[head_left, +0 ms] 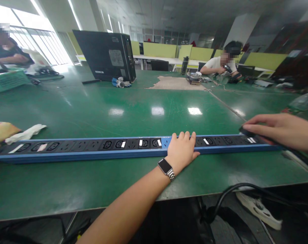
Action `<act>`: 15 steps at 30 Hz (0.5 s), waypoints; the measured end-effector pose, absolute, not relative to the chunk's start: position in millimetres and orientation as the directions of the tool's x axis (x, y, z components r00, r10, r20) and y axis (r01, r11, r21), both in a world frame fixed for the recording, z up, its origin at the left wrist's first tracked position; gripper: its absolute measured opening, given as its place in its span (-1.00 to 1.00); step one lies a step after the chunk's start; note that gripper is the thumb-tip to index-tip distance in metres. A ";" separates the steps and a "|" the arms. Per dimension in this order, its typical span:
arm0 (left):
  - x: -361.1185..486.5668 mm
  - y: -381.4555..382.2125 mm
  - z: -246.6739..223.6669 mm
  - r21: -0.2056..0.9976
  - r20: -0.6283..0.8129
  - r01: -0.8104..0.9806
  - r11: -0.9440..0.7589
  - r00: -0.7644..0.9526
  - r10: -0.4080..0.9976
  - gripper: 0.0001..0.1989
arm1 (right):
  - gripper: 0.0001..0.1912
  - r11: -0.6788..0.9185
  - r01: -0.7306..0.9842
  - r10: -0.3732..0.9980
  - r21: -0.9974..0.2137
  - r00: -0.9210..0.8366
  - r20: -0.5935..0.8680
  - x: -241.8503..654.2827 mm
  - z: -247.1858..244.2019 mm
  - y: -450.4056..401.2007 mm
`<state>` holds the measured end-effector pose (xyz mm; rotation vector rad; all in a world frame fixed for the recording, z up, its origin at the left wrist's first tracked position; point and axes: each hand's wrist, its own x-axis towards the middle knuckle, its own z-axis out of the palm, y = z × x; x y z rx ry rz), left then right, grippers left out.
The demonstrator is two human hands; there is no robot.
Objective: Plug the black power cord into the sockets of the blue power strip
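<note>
Item, main piece: one long power strip (80,155), blue rails and a dark socket face, lying lengthwise along the near part of the green counter (93,112). We count one blue socket (166,142) in the row, just beside the left hand, and several small white labels along the face.

Item, left hand (181,149): laid palm down across the strip, right of the blue socket. Its grip is spread, fingers reaching the far rail and thumb at the near one; a watch (165,166) sits on the wrist.

Item, right hand (281,127): above the strip's right end, its grip pinching a dark piece we take for a plug (245,131). A black cable (299,154) runs below that hand to the right edge. Whether the plug touches the strip, we cannot tell.

Step in hand, by our judgement: bringing the plug to, or away from, a right-end socket, with the left hand as brace. If it is going in, the next move calls for lining the plug up squarely and pressing straight down, the strip held firm.

Item, beyond: one computer case (100,56), with gloves (121,82) lying beside it.
</note>
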<state>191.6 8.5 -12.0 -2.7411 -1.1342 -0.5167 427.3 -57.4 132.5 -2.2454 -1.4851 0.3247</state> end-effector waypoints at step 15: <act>191.1 8.9 -13.3 -0.013 0.363 0.705 -0.709 0.664 0.654 -0.28 | -0.65 -0.251 0.912 0.968 -0.326 0.241 -0.073 481.5 59.9 -45.7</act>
